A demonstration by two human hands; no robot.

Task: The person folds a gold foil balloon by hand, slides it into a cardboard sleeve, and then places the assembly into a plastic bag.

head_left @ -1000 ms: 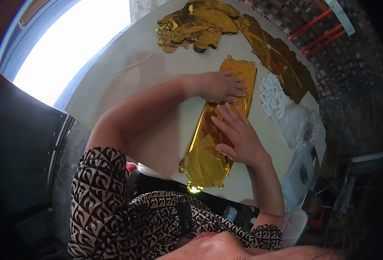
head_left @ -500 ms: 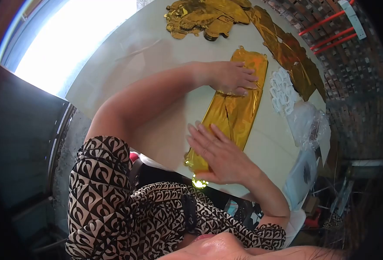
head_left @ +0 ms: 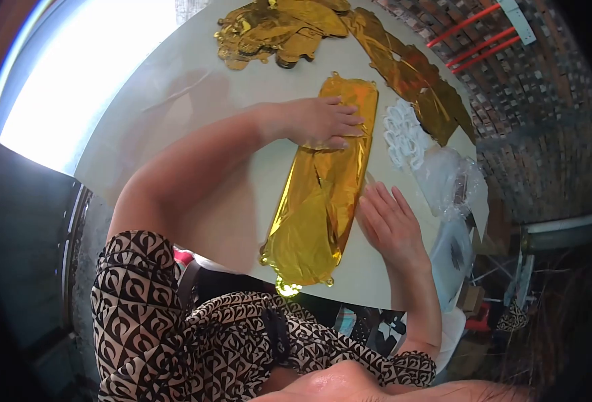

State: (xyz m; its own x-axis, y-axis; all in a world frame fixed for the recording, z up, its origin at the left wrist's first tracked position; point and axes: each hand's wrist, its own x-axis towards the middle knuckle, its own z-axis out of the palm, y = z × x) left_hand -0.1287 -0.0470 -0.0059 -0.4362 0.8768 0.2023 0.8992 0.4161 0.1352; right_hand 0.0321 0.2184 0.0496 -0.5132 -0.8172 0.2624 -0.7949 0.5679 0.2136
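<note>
Top (head_left: 235,345): light fabric, black geometric print, repeating diamonds with curved C-like shapes inside. Left sleeve (head_left: 135,301) is loose, short, stops above the elbow, edge gathered. Right sleeve (head_left: 413,367), same print. Dark strip (head_left: 276,333) down the front. Left hand (head_left: 326,124) and right hand (head_left: 392,222) bare.

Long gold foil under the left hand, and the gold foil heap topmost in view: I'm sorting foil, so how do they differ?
The long gold foil lies fairly flat; the gold foil heap is an irregular, layered jumble.
The long foil has the left hand on it; no hand touches the heap.
The long foil looks brighter, the heap darker.
Both are shiny.
</note>
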